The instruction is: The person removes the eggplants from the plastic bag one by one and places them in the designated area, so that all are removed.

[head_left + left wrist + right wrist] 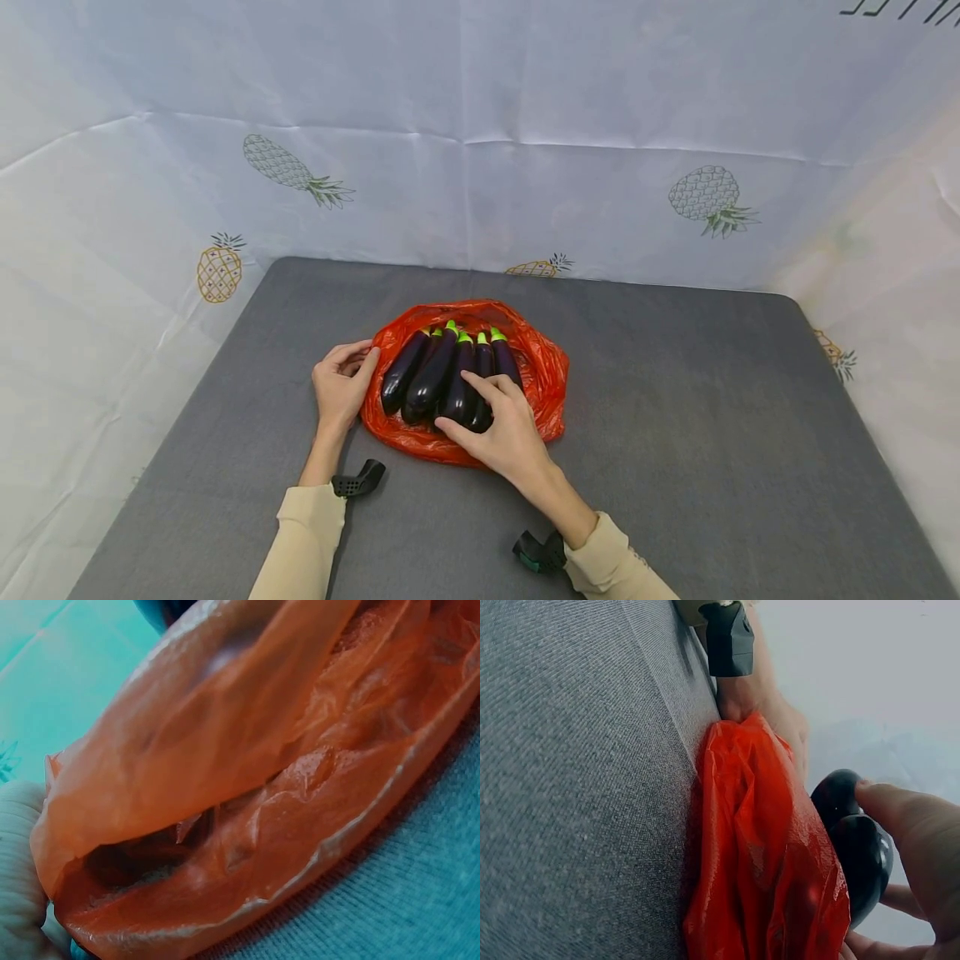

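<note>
Several glossy dark purple eggplants (431,379) with green stem ends lie side by side inside a red plastic bag (551,375), its mouth spread wide around them. At the bag's left rim, my left hand (341,387) pinches the plastic between thumb and fingers; the left wrist view shows the bag's folded side (225,765) close up. My right hand (510,429) reaches over the bag's near right side, thumb and fingers curved about one of the middle eggplants. In the right wrist view the thumb (900,810) touches the rounded eggplant ends (859,855), with other fingers beyond them.
The bag rests on a grey cloth-covered table (675,433). White sheeting (585,208) printed with pineapples hangs behind the table and along both sides. A black wrist mount (360,481) is strapped on the left wrist, another (540,552) on the right.
</note>
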The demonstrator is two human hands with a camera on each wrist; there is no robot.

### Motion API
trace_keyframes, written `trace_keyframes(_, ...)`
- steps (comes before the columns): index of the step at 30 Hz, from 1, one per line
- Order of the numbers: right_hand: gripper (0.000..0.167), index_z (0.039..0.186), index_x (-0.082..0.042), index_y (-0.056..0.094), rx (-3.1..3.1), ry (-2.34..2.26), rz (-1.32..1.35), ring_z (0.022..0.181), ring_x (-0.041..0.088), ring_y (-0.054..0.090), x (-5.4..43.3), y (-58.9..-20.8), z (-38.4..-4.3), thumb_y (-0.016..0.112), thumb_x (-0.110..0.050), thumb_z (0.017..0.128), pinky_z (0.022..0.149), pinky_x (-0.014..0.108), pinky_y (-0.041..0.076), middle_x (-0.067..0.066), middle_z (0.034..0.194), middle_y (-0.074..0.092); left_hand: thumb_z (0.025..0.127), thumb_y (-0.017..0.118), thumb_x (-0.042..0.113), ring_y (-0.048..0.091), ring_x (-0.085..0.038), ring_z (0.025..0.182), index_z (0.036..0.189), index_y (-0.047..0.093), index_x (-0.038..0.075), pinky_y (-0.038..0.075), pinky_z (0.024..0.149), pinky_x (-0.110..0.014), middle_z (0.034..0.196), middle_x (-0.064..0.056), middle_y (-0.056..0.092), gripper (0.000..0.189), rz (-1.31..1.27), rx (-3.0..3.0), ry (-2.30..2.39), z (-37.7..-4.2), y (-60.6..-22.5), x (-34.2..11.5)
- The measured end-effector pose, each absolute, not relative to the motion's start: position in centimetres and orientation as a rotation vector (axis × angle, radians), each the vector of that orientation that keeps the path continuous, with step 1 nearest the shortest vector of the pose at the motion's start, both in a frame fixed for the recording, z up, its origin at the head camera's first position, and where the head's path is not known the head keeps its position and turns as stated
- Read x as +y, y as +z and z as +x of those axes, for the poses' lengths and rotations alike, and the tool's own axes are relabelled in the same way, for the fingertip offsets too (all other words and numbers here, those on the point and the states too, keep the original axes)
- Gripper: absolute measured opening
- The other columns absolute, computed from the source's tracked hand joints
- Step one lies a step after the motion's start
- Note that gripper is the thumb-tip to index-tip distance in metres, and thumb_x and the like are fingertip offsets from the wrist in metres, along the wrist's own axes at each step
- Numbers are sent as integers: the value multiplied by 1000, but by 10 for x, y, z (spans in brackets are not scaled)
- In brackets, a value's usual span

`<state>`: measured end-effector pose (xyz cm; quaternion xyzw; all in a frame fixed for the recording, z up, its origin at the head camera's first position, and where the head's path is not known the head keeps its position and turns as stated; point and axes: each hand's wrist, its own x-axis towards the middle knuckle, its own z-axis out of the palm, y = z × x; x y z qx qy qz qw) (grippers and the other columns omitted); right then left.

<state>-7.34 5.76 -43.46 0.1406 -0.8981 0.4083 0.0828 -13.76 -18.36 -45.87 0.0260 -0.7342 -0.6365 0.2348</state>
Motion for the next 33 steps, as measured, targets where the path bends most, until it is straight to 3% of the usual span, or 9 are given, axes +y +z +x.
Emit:
trace_keyframes(6, 79, 146, -22, 58, -2739, 1155, 426, 95, 19, 55, 56, -434, -74, 87, -48, 78, 77, 32, 50, 7, 114, 63, 88, 74, -6, 66, 0, 76, 103, 72, -18, 56, 75, -9, 89, -9, 65, 19, 72, -2016, -1749, -138, -458, -183)
trace_keyframes(11, 71, 142, -21, 62, -2718, 1114, 422, 94, 20, 55, 54, -435, -74, 88, -40, 79, 77, 33, 49, 7, 112, 63, 88, 74, -5, 66, 0, 76, 103, 73, -17, 56, 75, -9, 89, -6, 64, 19, 76, -2018, -1752, -138, -458, -183)
trace_keyframes(19, 63, 136, -18, 67, -2597, 1224, 403, 91, 19, 58, 54, -437, -74, 87, -27, 77, 73, 27, 51, 8, 110, 63, 88, 74, -6, 66, 1, 76, 102, 73, -17, 56, 75, -8, 90, -14, 65, 18, 71, -2015, -1744, -138, -459, -184)
trace_keyframes(26, 57, 130, -13, 71, -2474, 1331, 362, 87, 23, 62, 54, -441, -76, 88, -19, 76, 77, 38, 59, 10, 111, 64, 89, 74, -5, 65, 1, 77, 103, 73, -16, 56, 75, -8, 92, -19, 66, 18, 68, -2027, -1736, -137, -459, -184)
trace_keyframes(33, 56, 129, -12, 72, -2400, 1373, 345, 87, 22, 60, 56, -443, -77, 87, -16, 76, 69, 37, 57, 11, 112, 65, 89, 73, -5, 66, 2, 77, 103, 73, -17, 56, 75, -8, 93, -24, 66, 18, 60, -2027, -1720, -137, -460, -183)
